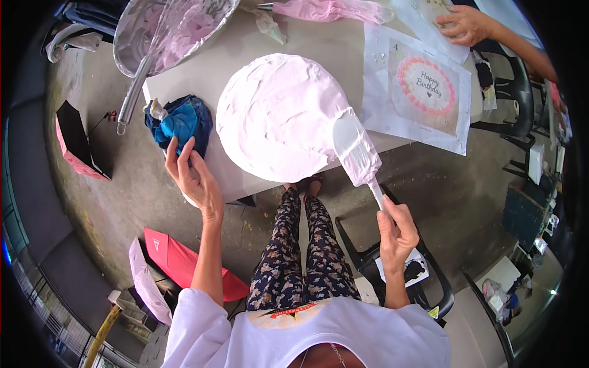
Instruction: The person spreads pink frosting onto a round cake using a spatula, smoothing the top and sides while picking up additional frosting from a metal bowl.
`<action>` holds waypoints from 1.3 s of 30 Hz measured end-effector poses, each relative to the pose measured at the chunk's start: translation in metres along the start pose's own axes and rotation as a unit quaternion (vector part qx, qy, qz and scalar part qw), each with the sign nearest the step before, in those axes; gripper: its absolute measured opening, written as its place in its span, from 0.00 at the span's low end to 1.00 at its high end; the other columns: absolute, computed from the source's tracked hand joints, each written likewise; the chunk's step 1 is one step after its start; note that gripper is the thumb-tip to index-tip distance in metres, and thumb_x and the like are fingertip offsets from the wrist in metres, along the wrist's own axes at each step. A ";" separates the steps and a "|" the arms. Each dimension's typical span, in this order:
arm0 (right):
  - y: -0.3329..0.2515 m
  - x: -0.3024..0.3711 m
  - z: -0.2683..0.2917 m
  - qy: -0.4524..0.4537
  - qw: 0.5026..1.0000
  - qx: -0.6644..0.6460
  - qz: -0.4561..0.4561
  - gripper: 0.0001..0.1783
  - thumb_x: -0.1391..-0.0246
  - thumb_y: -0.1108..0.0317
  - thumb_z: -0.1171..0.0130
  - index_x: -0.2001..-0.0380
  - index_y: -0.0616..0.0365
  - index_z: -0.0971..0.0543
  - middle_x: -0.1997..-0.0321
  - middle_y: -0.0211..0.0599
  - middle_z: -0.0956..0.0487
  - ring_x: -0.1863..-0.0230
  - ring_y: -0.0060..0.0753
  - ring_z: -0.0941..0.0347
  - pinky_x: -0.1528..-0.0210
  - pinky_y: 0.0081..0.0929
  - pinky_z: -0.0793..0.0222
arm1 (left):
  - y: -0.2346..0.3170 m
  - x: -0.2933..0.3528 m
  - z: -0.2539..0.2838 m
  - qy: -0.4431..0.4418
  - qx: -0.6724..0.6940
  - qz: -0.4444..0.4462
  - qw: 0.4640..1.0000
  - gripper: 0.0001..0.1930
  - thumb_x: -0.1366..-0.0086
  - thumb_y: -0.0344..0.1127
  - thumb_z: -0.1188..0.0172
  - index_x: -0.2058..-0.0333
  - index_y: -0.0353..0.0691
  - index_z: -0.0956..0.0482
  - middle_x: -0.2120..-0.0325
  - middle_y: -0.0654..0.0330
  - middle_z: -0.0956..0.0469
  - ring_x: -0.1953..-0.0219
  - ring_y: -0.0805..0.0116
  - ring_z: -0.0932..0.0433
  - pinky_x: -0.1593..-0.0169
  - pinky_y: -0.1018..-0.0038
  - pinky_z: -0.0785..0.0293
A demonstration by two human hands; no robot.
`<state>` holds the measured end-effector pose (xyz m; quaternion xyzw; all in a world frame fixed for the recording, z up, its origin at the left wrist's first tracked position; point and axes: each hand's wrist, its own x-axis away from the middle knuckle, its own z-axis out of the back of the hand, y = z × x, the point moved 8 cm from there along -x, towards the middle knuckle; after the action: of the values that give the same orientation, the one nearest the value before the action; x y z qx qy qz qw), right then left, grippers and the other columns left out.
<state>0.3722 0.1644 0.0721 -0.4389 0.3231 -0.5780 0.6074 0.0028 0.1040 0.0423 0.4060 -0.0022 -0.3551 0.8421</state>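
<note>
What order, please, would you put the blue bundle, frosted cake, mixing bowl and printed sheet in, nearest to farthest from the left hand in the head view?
1. Blue bundle: directly ahead, at the left hand.
2. Frosted cake: to the hand's right.
3. Mixing bowl: beyond the bundle, upper left.
4. Printed sheet: past the cake, upper right.

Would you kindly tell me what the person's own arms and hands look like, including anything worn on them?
The left hand and right hand are both ungloved, and the forearms are bare. The loose, short white sleeves look plain, while the shirt front bears a print. I can make out no watch or bracelet on either wrist.
</note>
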 end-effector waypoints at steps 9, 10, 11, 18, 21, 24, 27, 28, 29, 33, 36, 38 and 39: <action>0.012 0.033 -0.013 0.015 0.999 -0.023 -0.016 0.17 0.47 0.81 0.41 0.53 0.62 0.22 0.68 0.29 0.27 0.71 0.17 0.37 0.72 0.14 0.42 | -0.002 0.002 -0.001 -0.004 -0.007 0.001 1.000 0.12 0.31 0.30 0.51 0.55 0.39 0.21 0.44 0.56 0.35 0.42 0.65 0.36 0.41 0.70 0.39; 0.012 0.037 -0.013 0.012 1.000 -0.020 -0.017 0.17 0.47 0.82 0.42 0.52 0.63 0.22 0.67 0.27 0.29 0.71 0.15 0.39 0.72 0.12 0.45 | -0.002 0.002 -0.001 -0.005 -0.005 0.004 1.000 0.11 0.31 0.30 0.51 0.55 0.39 0.21 0.44 0.56 0.35 0.42 0.65 0.36 0.41 0.70 0.39; 0.012 0.041 -0.013 0.011 1.000 -0.020 -0.013 0.17 0.47 0.82 0.42 0.52 0.63 0.22 0.67 0.28 0.29 0.72 0.15 0.39 0.72 0.12 0.44 | -0.001 0.001 -0.001 -0.005 -0.003 0.007 1.000 0.11 0.31 0.30 0.51 0.54 0.39 0.21 0.44 0.56 0.36 0.42 0.65 0.36 0.41 0.70 0.39; 0.012 0.057 -0.006 0.003 0.995 -0.095 -0.023 0.17 0.50 0.82 0.39 0.54 0.62 0.21 0.70 0.30 0.26 0.73 0.16 0.37 0.74 0.13 0.44 | -0.003 0.001 0.001 0.019 -0.003 -0.011 1.000 0.11 0.33 0.28 0.49 0.56 0.41 0.19 0.45 0.58 0.34 0.48 0.67 0.32 0.51 0.75 0.34; 0.018 0.042 -0.006 0.048 0.994 -0.098 -0.012 0.18 0.49 0.82 0.40 0.53 0.62 0.21 0.70 0.26 0.28 0.75 0.13 0.42 0.74 0.12 0.48 | -0.001 0.000 0.002 0.020 -0.010 -0.017 1.000 0.11 0.33 0.28 0.49 0.56 0.42 0.19 0.45 0.58 0.34 0.48 0.68 0.32 0.51 0.76 0.34; 0.040 0.034 -0.018 0.049 0.989 -0.120 -0.066 0.17 0.45 0.80 0.45 0.51 0.66 0.24 0.70 0.27 0.32 0.74 0.14 0.42 0.74 0.14 0.47 | -0.002 0.000 0.000 0.015 -0.002 -0.003 1.000 0.11 0.33 0.29 0.49 0.56 0.42 0.19 0.45 0.58 0.33 0.48 0.68 0.32 0.52 0.76 0.34; 0.041 0.034 -0.030 0.070 0.981 -0.175 -0.050 0.17 0.48 0.81 0.40 0.53 0.64 0.22 0.71 0.22 0.30 0.75 0.11 0.46 0.75 0.13 0.52 | -0.005 -0.001 -0.001 0.006 0.004 -0.012 1.000 0.11 0.33 0.29 0.49 0.55 0.41 0.20 0.45 0.56 0.34 0.46 0.65 0.33 0.49 0.73 0.35; 0.037 0.034 -0.034 0.064 0.979 -0.189 -0.027 0.17 0.48 0.81 0.40 0.53 0.64 0.22 0.71 0.22 0.30 0.75 0.11 0.46 0.74 0.12 0.51 | -0.003 -0.002 0.003 0.017 -0.018 -0.048 0.999 0.12 0.33 0.28 0.50 0.53 0.39 0.23 0.44 0.53 0.36 0.44 0.61 0.35 0.46 0.70 0.37; 0.031 0.032 -0.034 0.062 0.980 -0.189 -0.013 0.17 0.48 0.80 0.39 0.53 0.64 0.22 0.71 0.22 0.30 0.76 0.11 0.45 0.74 0.12 0.51 | 0.003 0.000 0.006 0.028 -0.038 -0.083 0.995 0.14 0.33 0.27 0.51 0.50 0.37 0.26 0.43 0.50 0.38 0.42 0.58 0.37 0.44 0.66 0.39; 0.028 0.028 -0.013 0.092 0.977 -0.189 0.032 0.18 0.48 0.80 0.39 0.52 0.65 0.23 0.70 0.25 0.29 0.76 0.12 0.45 0.75 0.12 0.51 | 0.043 0.051 0.016 0.078 -0.067 -0.272 0.957 0.19 0.35 0.30 0.51 0.45 0.35 0.34 0.42 0.42 0.43 0.39 0.49 0.44 0.39 0.56 0.44; 0.023 0.027 -0.001 0.102 0.975 -0.193 0.045 0.18 0.49 0.80 0.38 0.53 0.65 0.23 0.69 0.28 0.27 0.76 0.12 0.45 0.75 0.13 0.51 | 0.120 0.117 -0.022 -0.126 0.133 -0.432 0.883 0.11 0.46 0.34 0.49 0.65 0.36 0.24 0.60 0.50 0.30 0.54 0.53 0.29 0.53 0.54 0.31; 0.013 0.026 0.008 0.113 0.974 -0.188 0.056 0.18 0.50 0.80 0.38 0.53 0.65 0.23 0.69 0.29 0.27 0.76 0.13 0.44 0.75 0.13 0.50 | 0.174 0.145 -0.077 -0.283 0.250 -0.447 0.811 0.14 0.55 0.30 0.44 0.66 0.39 0.20 0.63 0.53 0.22 0.59 0.54 0.22 0.55 0.52 0.27; 0.008 0.024 0.012 0.120 0.973 -0.186 0.067 0.18 0.50 0.79 0.38 0.53 0.65 0.23 0.69 0.30 0.27 0.76 0.14 0.44 0.75 0.14 0.50 | 0.174 0.166 -0.130 -0.418 0.151 -0.417 0.793 0.22 0.53 0.31 0.41 0.55 0.38 0.23 0.48 0.50 0.28 0.47 0.52 0.28 0.45 0.53 0.33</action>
<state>0.3898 0.1421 0.0722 -0.4488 0.5244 -0.5144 0.5089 0.2690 0.1656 0.0270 0.3022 -0.2380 -0.8017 0.4575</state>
